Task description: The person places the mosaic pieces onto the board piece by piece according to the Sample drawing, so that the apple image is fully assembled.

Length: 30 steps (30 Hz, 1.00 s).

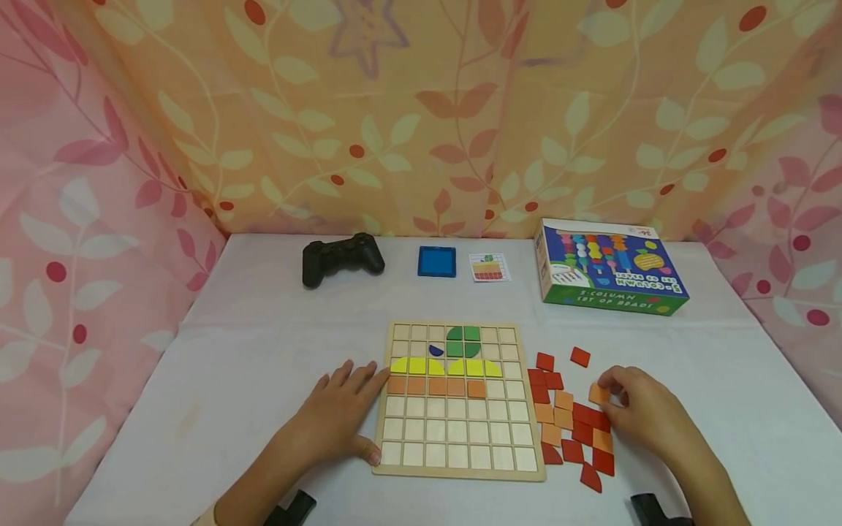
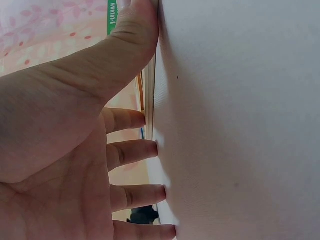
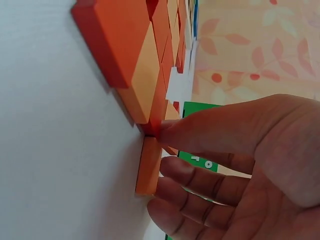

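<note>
A wooden grid board (image 1: 458, 473) lies on the white table. Green tiles (image 1: 463, 341) sit in its upper cells, with a row of yellow pieces (image 1: 437, 367) and a row of orange square tiles (image 1: 437, 386) lower down. A small dark blue piece (image 1: 435, 351) lies near the green ones. My left hand (image 1: 335, 416) rests at the board's left edge, fingers spread and thumb near the lower corner. At the right of the loose tiles, my right hand (image 1: 634, 405) pinches an orange square tile (image 1: 598, 393) between thumb and fingers. Another orange tile (image 3: 149, 165) stands out beside those fingers.
Loose red tiles (image 1: 582, 433) and orange tiles (image 1: 551, 435) are scattered right of the board. Behind are a black game controller (image 1: 342, 258), a blue square tray (image 1: 437, 261), a pattern card (image 1: 489, 268) and a bead-set box (image 1: 612, 267). A flowered curtain (image 1: 421, 146) closes the back.
</note>
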Tool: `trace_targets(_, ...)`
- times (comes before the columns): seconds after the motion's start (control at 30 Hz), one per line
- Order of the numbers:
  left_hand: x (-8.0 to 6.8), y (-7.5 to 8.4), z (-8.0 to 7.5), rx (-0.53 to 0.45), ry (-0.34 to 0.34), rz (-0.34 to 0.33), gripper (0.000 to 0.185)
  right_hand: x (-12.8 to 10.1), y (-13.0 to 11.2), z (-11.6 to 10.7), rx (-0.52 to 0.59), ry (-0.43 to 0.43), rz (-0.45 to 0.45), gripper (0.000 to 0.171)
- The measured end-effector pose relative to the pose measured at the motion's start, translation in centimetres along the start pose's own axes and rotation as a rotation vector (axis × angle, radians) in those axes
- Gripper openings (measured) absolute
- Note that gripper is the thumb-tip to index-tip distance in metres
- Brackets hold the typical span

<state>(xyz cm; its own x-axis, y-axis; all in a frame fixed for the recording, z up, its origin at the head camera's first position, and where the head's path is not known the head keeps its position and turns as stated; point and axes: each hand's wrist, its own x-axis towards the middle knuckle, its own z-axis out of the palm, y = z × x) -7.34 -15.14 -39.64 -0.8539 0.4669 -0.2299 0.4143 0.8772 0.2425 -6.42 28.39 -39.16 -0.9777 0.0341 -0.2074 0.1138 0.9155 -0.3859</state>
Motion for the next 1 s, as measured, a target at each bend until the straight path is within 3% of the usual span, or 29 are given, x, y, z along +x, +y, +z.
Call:
trace_targets(0.33, -0.1, -0.1, -0.1, 0.001, -0.014, 0.001, 0.124, 0.1, -0.5, 0.4, 0.023, 0.040, -0.047, 0.028)
trace_targets(0.7, -0.1, 0.2, -0.2, 0.003, -0.007, -0.002, 0.124, -0.1, -0.9, 0.6, 0.111, 0.077, -0.042, 0.016)
trace_targets(1.0, -0.1, 0.1, -0.1, -0.001, -0.006, -0.008, 0.124, 0.4, -3.8, 1.1, 0.167, 0.079, -0.139, 0.016)
